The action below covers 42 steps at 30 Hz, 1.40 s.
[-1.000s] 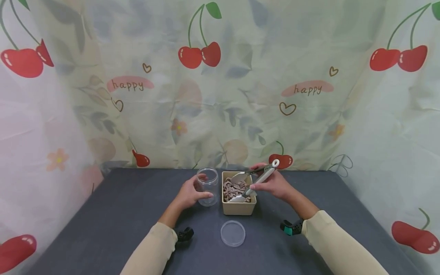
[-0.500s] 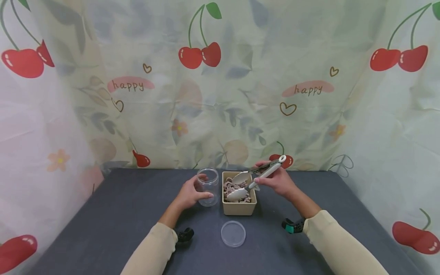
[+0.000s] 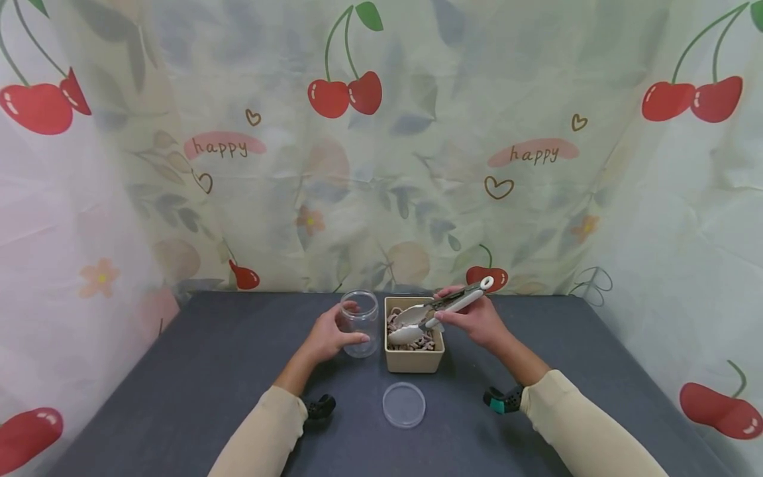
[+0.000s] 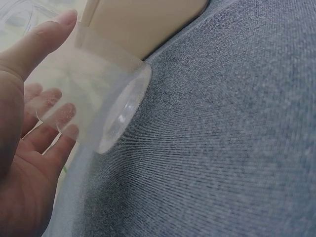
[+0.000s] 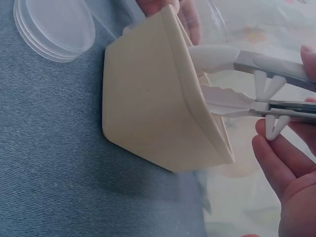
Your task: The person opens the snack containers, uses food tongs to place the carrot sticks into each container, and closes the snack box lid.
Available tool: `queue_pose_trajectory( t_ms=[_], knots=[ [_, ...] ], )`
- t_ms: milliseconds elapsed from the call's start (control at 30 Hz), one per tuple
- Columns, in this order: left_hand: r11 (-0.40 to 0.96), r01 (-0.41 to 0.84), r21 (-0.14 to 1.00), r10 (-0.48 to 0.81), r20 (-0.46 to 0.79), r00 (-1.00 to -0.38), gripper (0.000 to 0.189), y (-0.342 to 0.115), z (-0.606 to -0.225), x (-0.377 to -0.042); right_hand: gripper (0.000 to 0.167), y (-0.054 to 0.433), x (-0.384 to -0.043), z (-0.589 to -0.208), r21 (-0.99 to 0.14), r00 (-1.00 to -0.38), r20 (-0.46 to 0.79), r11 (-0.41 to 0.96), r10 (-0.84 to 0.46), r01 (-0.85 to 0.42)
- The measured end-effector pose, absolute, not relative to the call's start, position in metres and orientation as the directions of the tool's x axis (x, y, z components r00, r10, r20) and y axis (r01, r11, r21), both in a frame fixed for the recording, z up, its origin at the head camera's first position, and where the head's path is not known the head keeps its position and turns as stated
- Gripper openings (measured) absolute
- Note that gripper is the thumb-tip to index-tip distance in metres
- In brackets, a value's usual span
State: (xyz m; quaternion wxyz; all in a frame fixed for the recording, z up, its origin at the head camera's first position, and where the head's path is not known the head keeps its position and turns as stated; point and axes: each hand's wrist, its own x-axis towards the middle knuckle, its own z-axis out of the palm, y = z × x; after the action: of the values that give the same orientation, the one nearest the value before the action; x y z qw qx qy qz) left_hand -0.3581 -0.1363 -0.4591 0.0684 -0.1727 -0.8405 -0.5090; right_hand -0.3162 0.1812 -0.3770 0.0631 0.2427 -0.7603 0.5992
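Observation:
My left hand [image 3: 326, 338] holds a clear jar [image 3: 361, 328], thumb in front and fingers behind. The jar has no lid on, and its base sits on the cloth in the left wrist view. To its right stands a beige rectangular bin [image 3: 414, 362] with tangled greyish-pink strips [image 3: 426, 342] inside. My right hand [image 3: 484, 321] grips white-tipped tongs [image 5: 271, 64] by the handles over the bin's right side. The tong heads [image 3: 408, 334] reach down into the bin, slightly apart, over the strips. Whether they pinch any strips, I cannot tell.
A round clear lid [image 3: 404, 405] lies flat in front of the bin. Dark cloth covers the table [image 3: 238, 371]. A cherry-printed curtain [image 3: 381, 172] hangs behind and along both sides. Each wrist wears a black band [image 3: 503, 400].
The tongs were spread wide among the strips, then lifted a little to the right; now their heads are closer together and farther left. The left hand, jar, bin and lid have stayed put.

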Motion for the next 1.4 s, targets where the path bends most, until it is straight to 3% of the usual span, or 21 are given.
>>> queue_pose_trajectory(
  t_ms=[433, 1400],
  knots=[
    [0.436, 0.35, 0.829, 0.223, 0.277, -0.934, 0.072, -0.135, -0.458, -0.36, 0.036, 0.191, -0.327, -0.395, -0.829, -0.863, 0.448, 0.254, -0.232, -0.498],
    [0.448, 0.329, 0.831, 0.205, 0.263, -0.943, 0.069, -0.135, -0.458, -0.359, 0.032, 0.195, -0.323, -0.394, -0.852, -0.88, 0.434, 0.227, -0.195, -0.471]
  ],
)
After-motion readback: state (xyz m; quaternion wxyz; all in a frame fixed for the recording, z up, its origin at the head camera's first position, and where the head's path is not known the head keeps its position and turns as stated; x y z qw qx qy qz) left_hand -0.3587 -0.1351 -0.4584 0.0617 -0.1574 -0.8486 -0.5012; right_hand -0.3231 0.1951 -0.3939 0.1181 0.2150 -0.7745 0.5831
